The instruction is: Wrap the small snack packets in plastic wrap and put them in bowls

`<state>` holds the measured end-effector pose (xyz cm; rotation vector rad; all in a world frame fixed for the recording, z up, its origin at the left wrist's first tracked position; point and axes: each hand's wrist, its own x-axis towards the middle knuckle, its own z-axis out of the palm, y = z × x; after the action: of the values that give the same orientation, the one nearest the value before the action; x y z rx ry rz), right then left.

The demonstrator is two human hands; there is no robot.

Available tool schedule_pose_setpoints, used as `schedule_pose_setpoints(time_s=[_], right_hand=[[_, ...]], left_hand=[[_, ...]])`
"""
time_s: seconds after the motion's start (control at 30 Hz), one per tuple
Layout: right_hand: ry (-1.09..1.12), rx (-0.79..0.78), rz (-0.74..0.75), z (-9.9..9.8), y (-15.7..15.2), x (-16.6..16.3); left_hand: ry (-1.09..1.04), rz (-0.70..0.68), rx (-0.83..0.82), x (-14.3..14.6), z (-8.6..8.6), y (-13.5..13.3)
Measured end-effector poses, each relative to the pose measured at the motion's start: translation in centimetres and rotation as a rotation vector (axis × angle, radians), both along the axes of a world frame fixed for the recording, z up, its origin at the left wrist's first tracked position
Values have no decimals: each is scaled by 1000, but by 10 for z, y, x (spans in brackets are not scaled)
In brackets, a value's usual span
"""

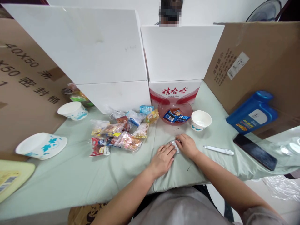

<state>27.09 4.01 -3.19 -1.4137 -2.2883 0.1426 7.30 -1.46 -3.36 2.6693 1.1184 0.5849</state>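
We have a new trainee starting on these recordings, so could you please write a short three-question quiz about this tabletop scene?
1. True or false: the pink bowl holds blue snack packets.
2. Which lies nearest the right hand? A) black phone B) white pen C) blue bottle
3. What do both hands touch on the green tablecloth?

Key
1. True.
2. B.
3. A small silvery wrapped packet, pressed between the left hand and the right hand; what it contains cannot be told.
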Motion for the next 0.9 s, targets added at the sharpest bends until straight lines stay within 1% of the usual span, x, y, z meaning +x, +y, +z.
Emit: schedule_pose_setpoints(time_s=[0.07, 0.13, 0.2, 0.23, 0.3, 0.37, 0.43, 0.47, 0.53, 0.57, 0.6, 0.63, 0.7, 0.77, 0.8, 0.9], right_hand=[[76, 37, 17, 7, -3, 4], [132, 39, 138, 13, -11, 7], [122, -19, 289, 15, -21, 10], [97, -53, 337, 14, -25, 11], [62, -78, 364, 12, -31, 14], [69, -30, 356, 14, -30, 21], [101, 86, 312, 25, -20, 33], [125, 167, 261, 34, -13, 40], [167, 337, 107, 53, 6, 58], [166, 396, 22, 61, 17, 67], [138, 426, -60, 68, 27, 75], [76, 409, -125, 72, 36, 82], [-74, 299, -193, 74, 50, 93], [-158, 217, -200, 69, 54, 97], [-155, 225, -197, 65, 51, 97], [-51, 366, -188, 53, 28, 98]], left_hand=[[2, 5, -44, 0, 0, 1], [-15, -3, -57, 0, -1, 1], [-46, -10, -54, -1, -1, 1], [-65, -6, -50, -2, -2, 1], [-106, 25, -39, -3, -4, 1], [-143, 59, -28, -3, -6, 2], [-166, 66, -24, -4, -8, 3], [-172, 58, -26, -4, -9, 4], [-180, 41, -36, -5, -9, 5], [-181, 38, -41, -5, -8, 6], [-181, 36, -46, -5, -8, 7], [-180, 35, -50, -5, -7, 7], [-176, 35, -59, -5, -6, 7], [-176, 39, -65, -4, -5, 7], [-177, 41, -67, -4, -5, 7], [-183, 49, -69, -3, -5, 8]])
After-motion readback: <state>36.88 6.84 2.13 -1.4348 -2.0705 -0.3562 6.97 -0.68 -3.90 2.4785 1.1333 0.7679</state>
